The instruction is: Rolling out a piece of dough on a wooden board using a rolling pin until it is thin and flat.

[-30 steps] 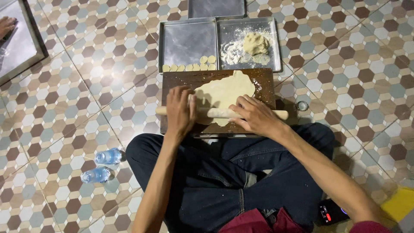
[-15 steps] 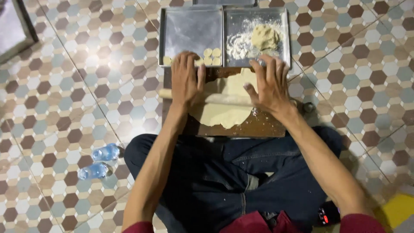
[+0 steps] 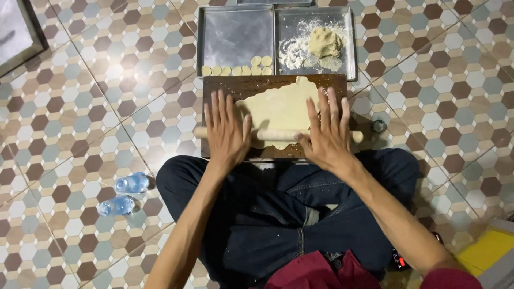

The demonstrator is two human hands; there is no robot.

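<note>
I sit cross-legged on a tiled floor behind a dark wooden board point(image 3: 227, 85). A flattened sheet of pale dough point(image 3: 281, 107) lies on it. A wooden rolling pin point(image 3: 273, 134) lies across the dough's near edge. My left hand point(image 3: 226, 131) presses flat on the pin's left part, fingers spread. My right hand point(image 3: 325, 131) presses flat on its right part. Behind the board, a metal tray point(image 3: 235, 35) holds several small round dough discs point(image 3: 238, 68) along its near edge. A second tray point(image 3: 348, 48) holds a lump of dough point(image 3: 324, 42) and loose flour.
Two small plastic water bottles point(image 3: 126, 194) lie on the floor by my left knee. A small round cutter point(image 3: 379, 126) sits right of the board. A framed panel point(image 3: 16, 32) is at the far left, a yellow object point(image 3: 487, 250) at the lower right.
Both hands rolled the pin away to the board's far edge half a second ago, then drew it back to the dough's near edge now.
</note>
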